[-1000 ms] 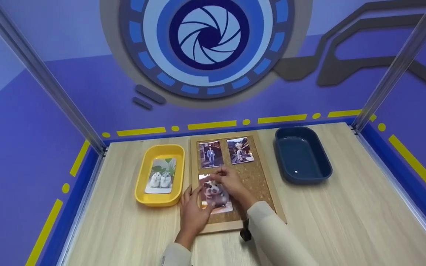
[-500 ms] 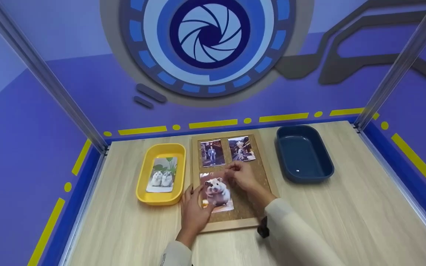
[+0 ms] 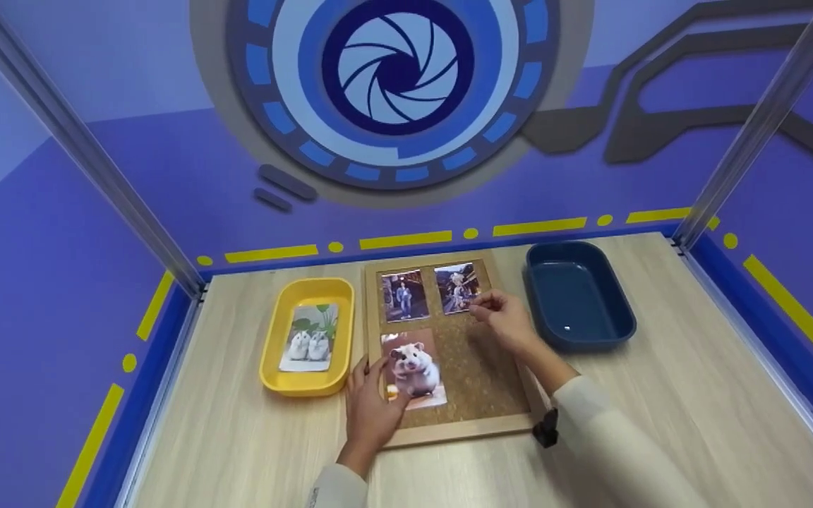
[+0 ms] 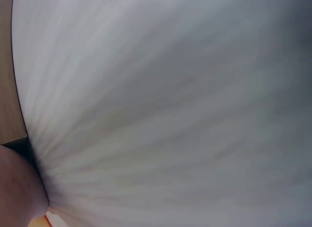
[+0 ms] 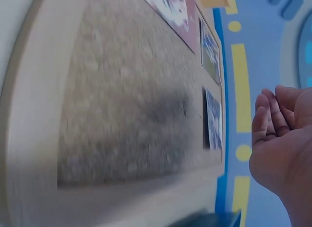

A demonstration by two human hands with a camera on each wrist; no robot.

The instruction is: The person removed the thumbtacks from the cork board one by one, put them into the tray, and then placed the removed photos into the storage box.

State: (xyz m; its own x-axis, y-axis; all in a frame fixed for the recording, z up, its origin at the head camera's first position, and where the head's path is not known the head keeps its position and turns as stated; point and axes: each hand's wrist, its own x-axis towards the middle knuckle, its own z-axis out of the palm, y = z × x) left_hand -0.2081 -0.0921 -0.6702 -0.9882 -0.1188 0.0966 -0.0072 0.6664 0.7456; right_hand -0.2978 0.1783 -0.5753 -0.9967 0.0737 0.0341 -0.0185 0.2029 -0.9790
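Note:
A hamster photo (image 3: 417, 377) lies on the lower left of a wood-framed cork board (image 3: 484, 381). My left hand (image 3: 371, 409) rests at the photo's left edge, with the thumb on its lower part and the fingers by the frame. A pale sleeve (image 4: 170, 110) fills most of the left wrist view. My right hand (image 3: 512, 324) is raised over the board's right side, its thumb and fingertips drawn together near the lower corner of the kimono photo (image 3: 454, 286). I cannot tell whether they pinch something small. Left of that photo is one of a standing person (image 3: 403, 296).
A yellow tray (image 3: 270, 353) left of the board holds a photo of two hamsters (image 3: 311, 339). To the board's right stands a dark blue tray (image 3: 583, 342). Purple panels (image 3: 152, 176) enclose the wooden table (image 3: 689, 374) at the back and sides.
My right hand has moved from the top of the hamster photo up and right toward the kimono photo. The left hand and the hamster photo have stayed in place.

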